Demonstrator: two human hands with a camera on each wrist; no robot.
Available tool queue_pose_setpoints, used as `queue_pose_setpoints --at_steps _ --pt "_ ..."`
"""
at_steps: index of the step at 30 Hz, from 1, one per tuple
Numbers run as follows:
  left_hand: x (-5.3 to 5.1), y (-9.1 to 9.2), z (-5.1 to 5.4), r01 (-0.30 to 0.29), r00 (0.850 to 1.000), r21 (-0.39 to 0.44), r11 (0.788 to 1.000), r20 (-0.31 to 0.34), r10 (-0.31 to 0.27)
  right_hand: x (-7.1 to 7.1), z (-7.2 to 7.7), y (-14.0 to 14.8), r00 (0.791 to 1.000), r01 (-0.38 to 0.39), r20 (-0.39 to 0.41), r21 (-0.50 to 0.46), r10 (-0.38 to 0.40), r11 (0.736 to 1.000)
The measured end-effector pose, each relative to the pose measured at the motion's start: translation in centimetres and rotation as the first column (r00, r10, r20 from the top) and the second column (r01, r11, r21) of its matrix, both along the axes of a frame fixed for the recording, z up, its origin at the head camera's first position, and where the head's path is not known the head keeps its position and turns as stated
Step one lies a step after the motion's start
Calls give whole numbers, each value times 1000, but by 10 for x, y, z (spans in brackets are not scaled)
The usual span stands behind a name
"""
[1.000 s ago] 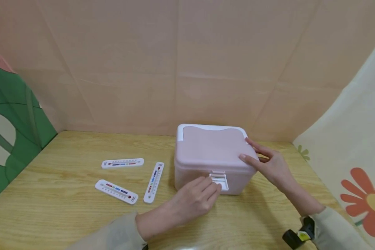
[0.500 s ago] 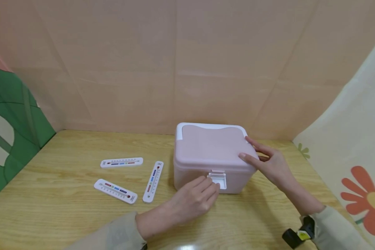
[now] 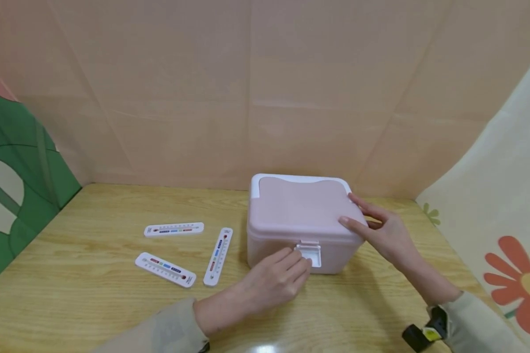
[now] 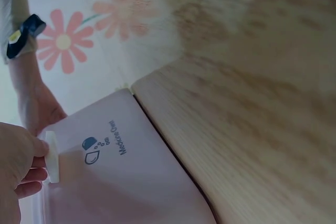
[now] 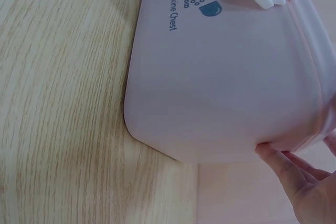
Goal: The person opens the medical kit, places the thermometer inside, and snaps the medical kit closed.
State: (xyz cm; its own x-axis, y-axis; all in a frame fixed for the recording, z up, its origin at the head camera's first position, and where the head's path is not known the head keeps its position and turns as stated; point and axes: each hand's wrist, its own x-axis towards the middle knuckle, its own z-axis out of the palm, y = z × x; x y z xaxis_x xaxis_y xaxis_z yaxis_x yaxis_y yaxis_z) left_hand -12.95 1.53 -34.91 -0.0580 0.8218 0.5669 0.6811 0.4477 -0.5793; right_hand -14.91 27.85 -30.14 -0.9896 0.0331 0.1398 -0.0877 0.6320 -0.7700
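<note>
A pink medicine chest (image 3: 300, 208) with a white-edged lid stands on the table, its lid down. On its front, the white latch (image 3: 309, 255) is swung out from the wall. My left hand (image 3: 276, 279) pinches that latch between curled fingers and thumb, and the left wrist view shows the latch (image 4: 52, 157) at the fingertips. At the chest's right side my right hand (image 3: 386, 233) holds the lid's edge, thumb near the front corner and fingers further back. The right wrist view shows printed "Medicine Chest" lettering (image 5: 173, 9) on the front.
Left of the chest lie three white thermometers: one at the back (image 3: 173, 229), one in front (image 3: 165, 269) and one upright in view (image 3: 218, 257) nearest the chest. A plain cloth backdrop (image 3: 181, 98) rises behind the wooden table (image 3: 92, 304). Flower-printed cloth (image 3: 512, 196) hangs at the right.
</note>
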Motion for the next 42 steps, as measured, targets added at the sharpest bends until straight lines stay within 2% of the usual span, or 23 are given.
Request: queue_pose_setpoints --at_steps 6,9,13,15,20,23,26,29,31,33,38,42 --pt "-2 -2 3 4 1000 -9 1000 5 -4 -2 -1 -1 1000 -6 10 -5 6 1000" --pt "-4 -5 5 20 999 10 1000 -46 -20 -2 -2 -1 1000 -8 15 -4 8 1000" --pt "-8 -13 10 54 991 92 994 -124 -42 -1 -3 -1 1000 -10 14 0 10 1000" --pt "-10 -17 13 69 990 149 986 -129 -50 0 -3 -1 1000 -10 13 -1 10 1000" --pt "-16 -30 19 80 994 256 963 -97 -57 2 -3 0 1000 -20 21 -9 20 1000" --pt "-19 -37 20 65 997 299 952 -59 -50 2 -3 0 1000 -21 12 0 21 1000" --pt "-21 -41 20 47 998 350 936 12 -55 2 -3 0 1000 -18 -2 21 18 1000" --pt "-21 -46 20 21 993 393 919 95 -63 3 -3 0 1000 -25 -12 46 26 999" --pt "-20 -49 20 -1 984 417 909 165 -75 4 -4 -1 999 -35 -29 65 37 997" --pt "-20 -52 20 -25 967 440 897 240 -91 6 -5 -1 997 -49 -50 83 54 995" --pt "-20 -56 19 -100 895 493 864 424 -139 9 -8 -4 993 -52 -98 157 69 986" --pt "-20 -58 19 -169 845 488 856 519 -130 11 -10 -6 993 -23 -107 179 42 984"
